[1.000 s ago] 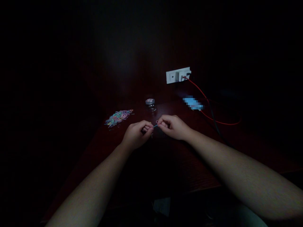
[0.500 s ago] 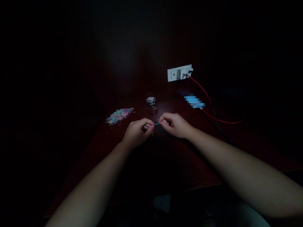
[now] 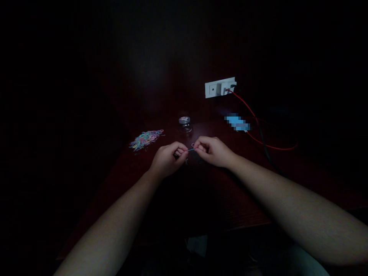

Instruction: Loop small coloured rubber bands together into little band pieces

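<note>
Head view: blue band (image 3: 191, 150) spans narrow gap between left hand (image 3: 169, 159) and right hand (image 3: 213, 151), over worktop (image 3: 247, 207); each grip pinched closed on one end. Gap slightly wider than second ago, so band seems tauter. Band pile (image 3: 146, 139) lies left.

Blue band (image 3: 191, 150), pastel multicoloured pile (image 3: 146, 139), dark red table (image 3: 238, 209), white socket (image 3: 209, 92), red cable (image 3: 244, 102)
</note>
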A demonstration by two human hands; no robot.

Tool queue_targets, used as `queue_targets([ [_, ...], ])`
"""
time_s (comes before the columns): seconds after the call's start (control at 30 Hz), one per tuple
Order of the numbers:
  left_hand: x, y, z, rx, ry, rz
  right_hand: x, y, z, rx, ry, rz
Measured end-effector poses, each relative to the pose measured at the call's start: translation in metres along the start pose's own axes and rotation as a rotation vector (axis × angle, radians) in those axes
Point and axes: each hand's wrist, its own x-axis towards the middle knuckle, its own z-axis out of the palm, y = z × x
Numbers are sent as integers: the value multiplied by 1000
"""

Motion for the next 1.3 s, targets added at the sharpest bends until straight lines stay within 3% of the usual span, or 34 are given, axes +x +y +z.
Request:
queue_targets([
  [0.47,0,0,0,13,5,-13,-1,-1,1,10,-2,16],
  [0.73,1,1,1,29,-15,-15,3,-5,-2,-22,83,-126],
  [1.3,3,1,-1,21,-49,1,3,-10,-3,-14,52,-117],
])
